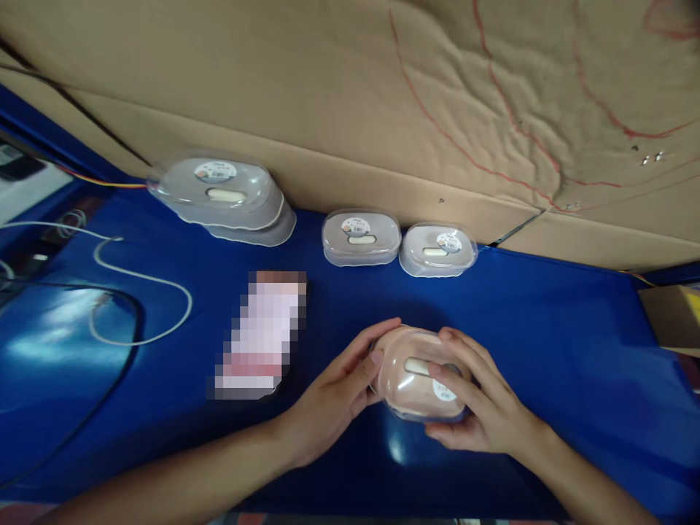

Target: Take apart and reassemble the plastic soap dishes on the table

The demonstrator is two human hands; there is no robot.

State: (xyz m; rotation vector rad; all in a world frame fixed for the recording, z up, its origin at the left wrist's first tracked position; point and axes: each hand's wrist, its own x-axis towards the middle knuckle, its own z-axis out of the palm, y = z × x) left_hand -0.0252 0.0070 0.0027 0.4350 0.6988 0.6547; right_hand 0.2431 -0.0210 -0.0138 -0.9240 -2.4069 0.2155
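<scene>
A pinkish plastic container point(405, 394) with a clear lid is held between both hands above the blue table. The lid carries a white oblong tab and a round white label, partly covered by fingers. My left hand point(350, 375) grips its left end, thumb on the lid's edge and fingers along the far side. At the right end, my right hand point(481, 397) is closed round the container, with a fingertip resting on the lid beside the tab. The undersides of both hands' grip are hidden.
Along the cardboard wall point(306, 109) stand a stack of larger clear-lidded containers point(240, 204) and two smaller ones, a left container point(361, 244) and a right container point(437, 255). A blurred-out phone point(259, 335) lies left of my hands. A white cable point(189, 299) loops further left.
</scene>
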